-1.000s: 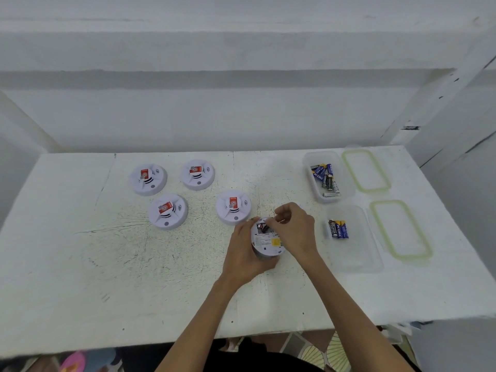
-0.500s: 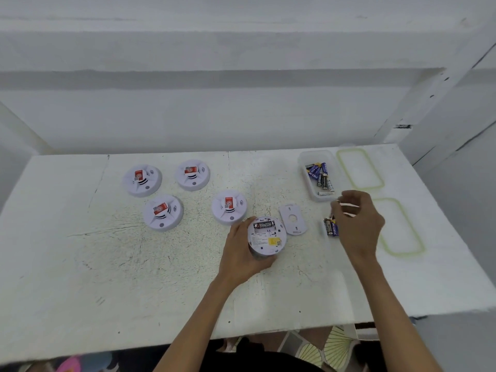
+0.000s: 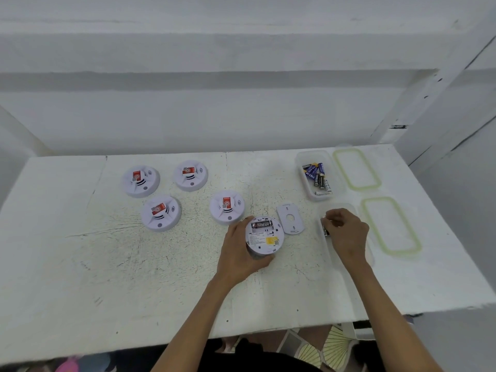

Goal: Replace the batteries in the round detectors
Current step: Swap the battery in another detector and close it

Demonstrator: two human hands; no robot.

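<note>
A white-painted tabletop [image 3: 107, 264], scuffed and speckled with dark scratches, is set against a white wall [image 3: 214, 116] crossed by a grey band. At about ten o'clock on the tabletop, four white round detectors with red labels [image 3: 161, 212] are laid face up in a loose cluster. Just right of them, near the centre, a fifth white round detector [image 3: 264, 238] is turned back-up and is gripped round its rim by the left hand [image 3: 239, 256]. A black cylindrical battery [image 3: 261, 226] is seated in its open compartment. A white oval cover plate [image 3: 290, 218] is laid flat just beside it at two o'clock. At three o'clock the right hand [image 3: 347, 234] is held over a clear plastic container [image 3: 328, 251], its fingers curled round a dark battery [image 3: 325, 229]. At one o'clock a second clear plastic tub [image 3: 303, 181] is filled with loose blue and black batteries [image 3: 315, 175]. Along the right edge two clear lids with green rims [image 3: 390, 226] are laid flat.
</note>
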